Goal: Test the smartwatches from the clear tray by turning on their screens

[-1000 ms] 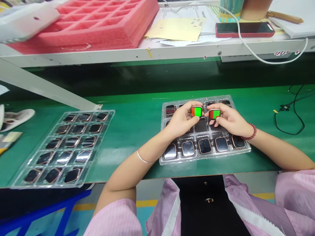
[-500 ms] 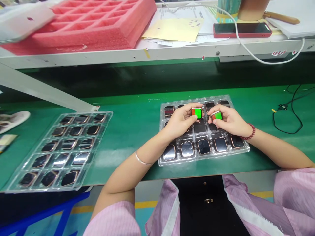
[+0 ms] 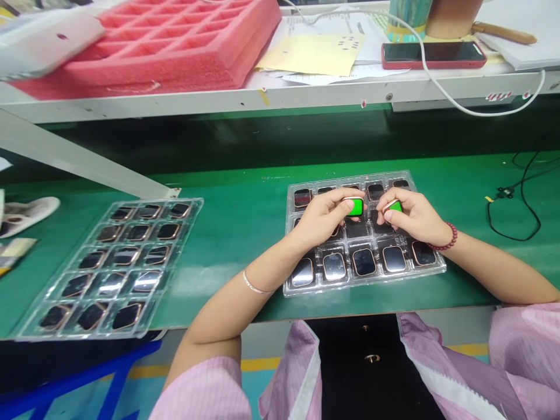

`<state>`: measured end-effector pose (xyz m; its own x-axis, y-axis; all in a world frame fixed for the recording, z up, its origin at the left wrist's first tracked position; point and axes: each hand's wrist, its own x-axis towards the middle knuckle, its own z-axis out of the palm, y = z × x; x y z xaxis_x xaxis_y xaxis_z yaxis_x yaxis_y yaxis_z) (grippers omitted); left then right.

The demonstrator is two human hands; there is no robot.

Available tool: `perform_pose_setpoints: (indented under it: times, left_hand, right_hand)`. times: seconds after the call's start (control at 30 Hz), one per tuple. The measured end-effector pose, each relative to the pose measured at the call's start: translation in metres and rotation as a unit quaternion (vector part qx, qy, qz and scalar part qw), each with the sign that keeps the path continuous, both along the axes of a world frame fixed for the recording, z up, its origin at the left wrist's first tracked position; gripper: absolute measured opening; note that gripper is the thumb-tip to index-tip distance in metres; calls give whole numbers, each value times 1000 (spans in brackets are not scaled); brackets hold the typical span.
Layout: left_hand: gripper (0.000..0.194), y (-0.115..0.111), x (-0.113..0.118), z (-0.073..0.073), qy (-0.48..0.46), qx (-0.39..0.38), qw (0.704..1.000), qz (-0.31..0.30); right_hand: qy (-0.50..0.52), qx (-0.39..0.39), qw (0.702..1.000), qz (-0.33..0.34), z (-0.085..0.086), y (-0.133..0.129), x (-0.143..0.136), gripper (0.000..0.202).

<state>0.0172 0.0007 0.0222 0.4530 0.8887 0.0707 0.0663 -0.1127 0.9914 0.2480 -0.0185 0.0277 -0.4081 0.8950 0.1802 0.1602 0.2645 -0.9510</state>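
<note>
My left hand grips a smartwatch whose lit screen shows green, with the thumb on the screen's left part. In my right hand is another smartwatch, tilted, its screen also green. Both hands are over a clear plastic tray with watches in its pockets; dark-screened ones such as this watch line the near row. The hands partly hide the tray's middle and far rows.
A second clear tray of watches lies at the left on the green table. A black cable lies at the right. Above, a shelf holds pink foam, papers and a phone.
Both watch screens have gone from part red, part green to green where visible. My left thumb has shifted over its watch, and the right watch is tilted more. The view has shifted slightly.
</note>
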Motion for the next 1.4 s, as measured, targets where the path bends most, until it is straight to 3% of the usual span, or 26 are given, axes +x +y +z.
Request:
perform_pose_setpoints:
  times: [0.13,0.4,0.8,1.3,1.4]
  left_hand:
    - [33,-1,1,2,-2,0,1000,6]
    - [37,1,1,-2,-13,10,1000,9]
    - [49,1,2,-5,-42,3,999,3]
    - [32,1,2,-2,-51,4,999,14]
    - [45,0,1,-2,-37,2,999,13]
  right_hand:
    - [-2,-5,1000,-1,1,0,0,5]
    - [30,-2,999,15,-4,1,-2,39]
    - [30,6,999,29,-10,2,-1,44]
    - [10,-26,999,25,-10,2,2,38]
    - [25,-12,999,34,-12,3,2,46]
